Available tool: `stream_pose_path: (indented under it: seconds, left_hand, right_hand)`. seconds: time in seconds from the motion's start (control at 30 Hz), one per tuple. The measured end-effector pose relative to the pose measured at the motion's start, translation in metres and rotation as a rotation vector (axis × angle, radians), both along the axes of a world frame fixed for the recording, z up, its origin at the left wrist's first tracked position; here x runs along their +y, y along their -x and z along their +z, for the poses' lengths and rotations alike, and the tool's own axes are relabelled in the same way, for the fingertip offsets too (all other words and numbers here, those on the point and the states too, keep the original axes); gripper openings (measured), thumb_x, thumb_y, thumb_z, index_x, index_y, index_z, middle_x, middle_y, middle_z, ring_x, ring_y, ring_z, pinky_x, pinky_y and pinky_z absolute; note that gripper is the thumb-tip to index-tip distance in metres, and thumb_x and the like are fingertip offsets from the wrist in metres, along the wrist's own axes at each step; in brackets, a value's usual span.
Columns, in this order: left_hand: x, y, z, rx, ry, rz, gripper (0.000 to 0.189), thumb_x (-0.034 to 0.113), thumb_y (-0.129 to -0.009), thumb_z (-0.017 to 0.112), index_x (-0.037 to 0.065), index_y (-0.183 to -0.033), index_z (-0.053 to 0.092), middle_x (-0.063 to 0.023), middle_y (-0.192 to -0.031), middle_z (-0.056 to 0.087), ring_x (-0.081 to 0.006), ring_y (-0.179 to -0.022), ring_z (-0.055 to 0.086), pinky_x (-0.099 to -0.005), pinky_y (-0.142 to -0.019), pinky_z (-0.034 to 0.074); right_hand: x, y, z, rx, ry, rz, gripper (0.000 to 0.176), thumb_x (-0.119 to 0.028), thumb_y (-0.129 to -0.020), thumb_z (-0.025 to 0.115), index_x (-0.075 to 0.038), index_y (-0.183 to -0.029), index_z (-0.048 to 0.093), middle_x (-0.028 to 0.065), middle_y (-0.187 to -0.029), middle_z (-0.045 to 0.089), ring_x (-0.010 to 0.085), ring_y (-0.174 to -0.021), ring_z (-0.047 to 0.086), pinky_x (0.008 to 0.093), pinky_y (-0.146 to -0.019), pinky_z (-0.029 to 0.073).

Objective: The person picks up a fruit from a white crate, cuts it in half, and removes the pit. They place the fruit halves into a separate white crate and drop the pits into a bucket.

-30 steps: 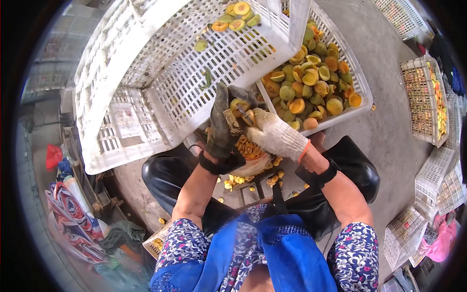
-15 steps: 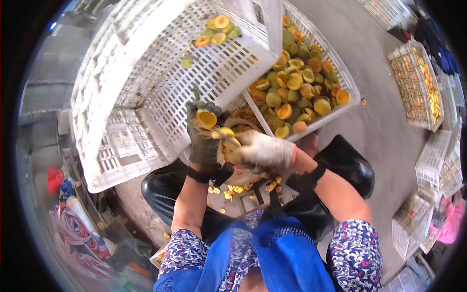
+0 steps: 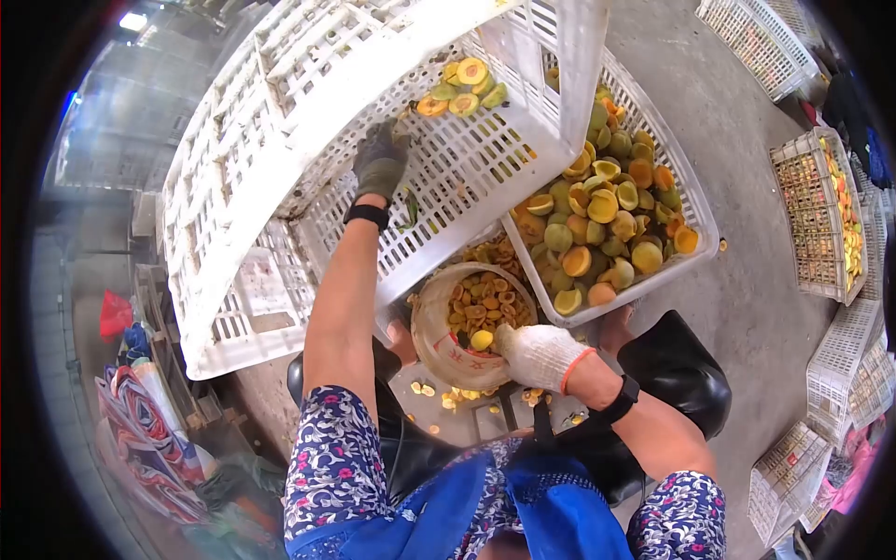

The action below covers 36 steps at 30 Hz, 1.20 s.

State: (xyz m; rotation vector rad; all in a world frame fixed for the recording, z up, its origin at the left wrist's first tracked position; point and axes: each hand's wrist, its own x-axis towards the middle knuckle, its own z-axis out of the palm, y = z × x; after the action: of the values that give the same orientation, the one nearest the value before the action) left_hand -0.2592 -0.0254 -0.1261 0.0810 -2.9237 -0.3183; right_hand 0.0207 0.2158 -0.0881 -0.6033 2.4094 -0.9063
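Observation:
My left hand [image 3: 381, 161], in a dark glove, reaches into a tilted white plastic crate [image 3: 397, 271]. Its fingers look spread, with nothing visible in them, just short of a small heap of cut yellow-green peaches [image 3: 467, 82]. A loose green leaf [image 3: 411, 207] lies below that hand. My right hand [image 3: 541, 357], in a white knit glove, is closed at the right rim of a bucket [image 3: 431, 341]; whatever it grips is hidden. A yellow piece [image 3: 482, 341] shows just left of its fingers, over brownish fruit pits [image 3: 485, 303] in the bucket.
Right of the tilted crate stands another white crate [image 3: 705, 245], full of peach halves [image 3: 602, 201]. Yellow scraps [image 3: 453, 399] litter the floor by the bucket. More crates [image 3: 812, 219] line the right side; bags [image 3: 154, 439] and wooden pallets [image 3: 173, 345] lie left.
My left hand has moved from above the bucket up into the tilted crate, and the peach half it held is gone. My right hand has lowered to the bucket's rim, uncovering the pits.

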Motion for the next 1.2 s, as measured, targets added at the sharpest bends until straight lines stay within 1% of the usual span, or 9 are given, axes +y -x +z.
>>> stream_pose_path:
  seconds: [0.17,0.27,0.33,0.43,0.67,0.77,0.93,1.0,1.2]
  left_hand:
    - [-0.010,0.003,-0.001,-0.188,0.099,-0.053,0.042,0.034,-0.087,0.061,0.013,-0.123,0.058,-0.0104,-0.119,0.061,-0.0284,-0.108,0.058,-0.0382,-0.092,0.047]
    - [-0.007,-0.019,0.013,-0.254,-0.584,-0.037,0.041,0.032,-0.091,0.058,0.008,-0.124,0.056,-0.0103,-0.114,0.062,-0.0221,-0.100,0.061,-0.0354,-0.083,0.051]
    - [-0.003,-0.063,0.034,-0.468,-1.585,-0.270,0.039,0.026,-0.095,0.054,0.004,-0.128,0.051,-0.0096,-0.109,0.062,-0.0178,-0.093,0.061,-0.0344,-0.078,0.053]
    - [0.024,-0.117,0.059,-0.481,-1.925,-0.350,0.037,0.021,-0.097,0.050,0.004,-0.130,0.047,-0.0096,-0.111,0.061,-0.0200,-0.095,0.061,-0.0376,-0.082,0.053]
    - [0.057,-0.191,0.090,-0.318,-1.713,-0.307,0.042,0.027,-0.097,0.052,0.001,-0.129,0.045,-0.0130,-0.119,0.057,-0.0243,-0.100,0.060,-0.0393,-0.088,0.051]
    - [0.040,-0.202,0.094,-0.257,-1.671,-0.265,0.043,0.026,-0.095,0.056,0.000,-0.129,0.045,-0.0137,-0.120,0.056,-0.0246,-0.101,0.060,-0.0397,-0.089,0.051]
    - [0.029,-0.215,0.100,-0.252,-1.751,-0.277,0.045,0.025,-0.093,0.059,0.001,-0.128,0.044,-0.0124,-0.117,0.056,-0.0242,-0.104,0.059,-0.0411,-0.092,0.050]
    - [0.034,-0.218,0.096,-0.279,-1.756,-0.263,0.047,0.027,-0.093,0.060,0.002,-0.129,0.044,-0.0112,-0.117,0.057,-0.0227,-0.105,0.058,-0.0395,-0.093,0.049]
    - [0.055,-0.225,0.090,-0.263,-1.733,-0.216,0.040,0.020,-0.091,0.063,0.002,-0.125,0.051,-0.0082,-0.115,0.059,-0.0174,-0.104,0.058,-0.0325,-0.093,0.047]
  right_hand:
    - [-0.003,0.006,-0.012,-0.305,-0.113,0.190,0.024,-0.019,-0.085,0.054,0.000,-0.097,0.061,0.0207,-0.088,0.067,0.0345,-0.084,0.067,0.0435,-0.071,0.053]
    - [0.008,0.017,0.005,-0.307,-0.307,0.204,0.023,-0.016,-0.086,0.052,-0.003,-0.100,0.066,0.0154,-0.098,0.068,0.0289,-0.086,0.068,0.0401,-0.072,0.054]
    - [0.006,0.030,-0.001,0.234,-0.136,0.447,0.025,-0.019,-0.087,0.054,0.000,-0.099,0.062,0.0214,-0.098,0.064,0.0335,-0.086,0.065,0.0417,-0.074,0.053]
    - [-0.003,0.041,0.027,0.018,0.344,-0.193,0.031,-0.022,-0.085,0.056,0.005,-0.099,0.055,0.0283,-0.096,0.059,0.0411,-0.087,0.060,0.0449,-0.074,0.048]
    - [-0.006,0.042,0.033,0.073,0.514,-0.493,0.031,-0.022,-0.087,0.054,0.004,-0.105,0.052,0.0282,-0.084,0.061,0.0445,-0.082,0.059,0.0486,-0.071,0.047]
    - [-0.003,0.032,0.011,0.090,0.109,-0.192,0.032,-0.020,-0.087,0.053,-0.001,-0.113,0.051,0.0251,-0.083,0.063,0.0404,-0.075,0.062,0.0484,-0.067,0.050]
    - [-0.001,0.039,0.046,-0.036,0.292,-0.131,0.017,-0.011,-0.084,0.052,0.000,-0.095,0.059,0.0237,-0.098,0.060,0.0349,-0.083,0.063,0.0435,-0.072,0.052]
    - [-0.005,0.040,0.037,0.497,0.423,-0.060,0.014,-0.009,-0.085,0.054,0.003,-0.087,0.059,0.0219,-0.098,0.058,0.0354,-0.079,0.062,0.0432,-0.067,0.052]
    - [-0.007,0.039,0.056,0.039,0.421,-0.266,0.034,-0.021,-0.084,0.060,0.005,-0.104,0.054,0.0270,-0.095,0.057,0.0424,-0.091,0.056,0.0445,-0.078,0.045]
